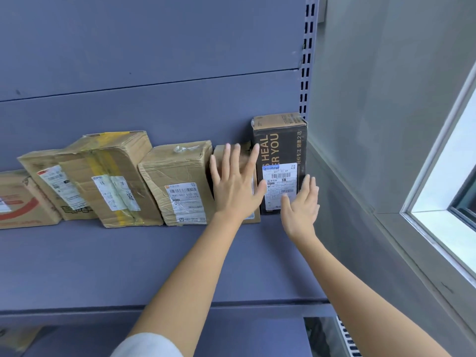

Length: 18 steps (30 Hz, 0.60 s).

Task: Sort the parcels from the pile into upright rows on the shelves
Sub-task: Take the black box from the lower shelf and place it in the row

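Observation:
A row of parcels stands upright along the back of the blue shelf (pixel 128 266). At the right end is a tall dark box (pixel 280 143) with gold lettering and a white label. Beside it stands a small brown box (pixel 221 154), mostly hidden behind my left hand (pixel 235 181), which lies flat against its front with fingers spread and straight. My right hand (pixel 301 204) is open too, its fingertips at the dark box's lower right front. Further left stand a crumpled brown parcel (pixel 180 181) and a taped carton (pixel 116 176).
Two more cartons (pixel 46 186) lean at the far left of the row. The slotted shelf upright (pixel 307 60) and a grey wall (pixel 386 124) close off the right side, with a window frame (pixel 438 202) beyond. A lower shelf shows below the front edge.

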Each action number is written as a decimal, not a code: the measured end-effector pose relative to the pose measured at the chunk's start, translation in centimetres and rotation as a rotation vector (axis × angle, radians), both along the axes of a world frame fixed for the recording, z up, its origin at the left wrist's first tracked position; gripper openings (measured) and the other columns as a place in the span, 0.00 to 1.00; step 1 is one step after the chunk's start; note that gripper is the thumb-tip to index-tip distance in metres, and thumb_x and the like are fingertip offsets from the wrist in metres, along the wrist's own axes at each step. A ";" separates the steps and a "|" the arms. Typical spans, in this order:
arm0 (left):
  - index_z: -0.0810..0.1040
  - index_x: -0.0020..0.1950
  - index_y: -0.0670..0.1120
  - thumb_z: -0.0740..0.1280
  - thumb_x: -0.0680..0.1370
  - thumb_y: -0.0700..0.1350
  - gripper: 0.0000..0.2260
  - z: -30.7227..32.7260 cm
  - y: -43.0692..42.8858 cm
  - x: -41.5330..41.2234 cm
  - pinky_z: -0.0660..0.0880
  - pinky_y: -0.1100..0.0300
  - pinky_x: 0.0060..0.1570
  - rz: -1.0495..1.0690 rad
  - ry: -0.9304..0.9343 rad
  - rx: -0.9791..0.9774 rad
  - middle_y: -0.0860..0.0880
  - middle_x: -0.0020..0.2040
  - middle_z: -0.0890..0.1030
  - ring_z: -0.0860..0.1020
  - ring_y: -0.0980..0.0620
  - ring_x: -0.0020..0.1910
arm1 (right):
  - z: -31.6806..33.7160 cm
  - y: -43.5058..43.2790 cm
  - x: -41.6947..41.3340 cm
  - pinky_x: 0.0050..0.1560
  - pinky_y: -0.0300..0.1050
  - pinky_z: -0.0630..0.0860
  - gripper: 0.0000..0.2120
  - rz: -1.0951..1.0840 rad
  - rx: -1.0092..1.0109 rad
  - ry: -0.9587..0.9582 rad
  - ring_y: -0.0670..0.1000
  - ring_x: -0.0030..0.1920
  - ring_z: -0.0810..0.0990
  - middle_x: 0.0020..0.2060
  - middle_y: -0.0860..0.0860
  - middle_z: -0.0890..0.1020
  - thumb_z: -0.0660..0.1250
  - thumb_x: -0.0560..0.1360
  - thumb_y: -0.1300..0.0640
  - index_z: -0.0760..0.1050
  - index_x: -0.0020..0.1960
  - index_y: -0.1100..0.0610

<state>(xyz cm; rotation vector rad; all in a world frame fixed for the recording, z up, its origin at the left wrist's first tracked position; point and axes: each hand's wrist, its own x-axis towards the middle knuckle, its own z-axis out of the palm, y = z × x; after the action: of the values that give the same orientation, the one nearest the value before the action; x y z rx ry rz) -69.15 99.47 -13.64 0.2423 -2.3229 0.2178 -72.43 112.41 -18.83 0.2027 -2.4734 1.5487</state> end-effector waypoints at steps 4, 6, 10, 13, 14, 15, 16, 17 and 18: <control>0.53 0.78 0.51 0.57 0.75 0.55 0.32 -0.2 0.2 1.8 0.40 0.44 0.73 0.017 0.027 0.007 0.41 0.78 0.57 0.53 0.43 0.76 | -0.1 -0.9 1.8 0.74 0.58 0.37 0.31 0.004 0.166 0.198 0.55 0.78 0.41 0.79 0.53 0.45 0.54 0.81 0.51 0.45 0.79 0.57; 0.52 0.78 0.51 0.55 0.75 0.54 0.32 -0.8 -0.1 2.9 0.42 0.44 0.73 0.045 0.006 0.028 0.41 0.78 0.56 0.53 0.43 0.77 | -0.2 -1.7 2.8 0.74 0.58 0.35 0.33 -0.007 0.202 0.286 0.56 0.78 0.41 0.79 0.55 0.46 0.48 0.78 0.45 0.46 0.79 0.57; 0.52 0.78 0.50 0.53 0.75 0.54 0.31 -1.9 -1.9 5.3 0.45 0.43 0.72 0.108 -0.037 0.077 0.41 0.78 0.57 0.52 0.43 0.76 | -0.2 -3.5 3.8 0.74 0.62 0.38 0.36 0.013 0.188 0.277 0.57 0.78 0.42 0.79 0.56 0.47 0.44 0.75 0.43 0.47 0.79 0.58; 0.52 0.78 0.50 0.54 0.76 0.54 0.31 -2.5 -3.6 6.9 0.45 0.42 0.73 0.161 -0.060 0.094 0.41 0.78 0.56 0.52 0.43 0.77 | -0.3 -4.7 4.9 0.74 0.61 0.38 0.35 0.064 0.200 0.306 0.55 0.78 0.41 0.79 0.55 0.47 0.44 0.75 0.44 0.48 0.79 0.58; 0.53 0.78 0.50 0.54 0.76 0.54 0.31 -2.6 -4.2 7.4 0.46 0.42 0.73 0.176 -0.060 0.106 0.41 0.78 0.56 0.53 0.43 0.77 | -0.4 -5.3 5.4 0.74 0.60 0.37 0.34 0.091 0.210 0.328 0.54 0.77 0.41 0.79 0.54 0.47 0.45 0.76 0.44 0.47 0.79 0.57; 0.53 0.78 0.50 0.54 0.76 0.54 0.31 -2.7 -4.8 8.0 0.46 0.43 0.73 0.193 -0.059 0.122 0.41 0.78 0.56 0.53 0.43 0.77 | -0.4 -6.0 5.9 0.74 0.59 0.37 0.33 0.118 0.221 0.352 0.52 0.77 0.41 0.79 0.54 0.48 0.45 0.77 0.44 0.47 0.79 0.56; 0.53 0.78 0.50 0.55 0.76 0.54 0.31 -2.8 -5.4 8.6 0.46 0.43 0.73 0.213 -0.060 0.138 0.41 0.78 0.57 0.54 0.42 0.76 | -0.4 -6.8 6.4 0.74 0.59 0.37 0.32 0.144 0.231 0.374 0.52 0.77 0.40 0.79 0.53 0.48 0.45 0.77 0.44 0.47 0.79 0.55; 0.53 0.78 0.50 0.55 0.76 0.54 0.31 -3.0 -6.0 9.3 0.46 0.43 0.73 0.237 -0.064 0.147 0.41 0.78 0.57 0.56 0.42 0.76 | -0.3 -7.7 7.0 0.74 0.58 0.37 0.32 0.170 0.235 0.392 0.52 0.77 0.41 0.79 0.53 0.49 0.45 0.78 0.45 0.47 0.78 0.55; 0.53 0.78 0.50 0.54 0.76 0.54 0.30 -3.2 -6.7 10.2 0.46 0.43 0.72 0.260 -0.071 0.153 0.40 0.77 0.57 0.57 0.42 0.76 | -0.2 -8.8 7.8 0.74 0.57 0.37 0.31 0.199 0.233 0.401 0.53 0.77 0.41 0.79 0.52 0.49 0.45 0.78 0.45 0.48 0.78 0.55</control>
<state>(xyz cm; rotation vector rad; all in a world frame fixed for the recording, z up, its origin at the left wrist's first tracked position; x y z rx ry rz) -58.97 92.81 -16.88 0.6246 -2.3769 0.1787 -64.67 103.62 -19.04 0.7395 -2.3517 1.1392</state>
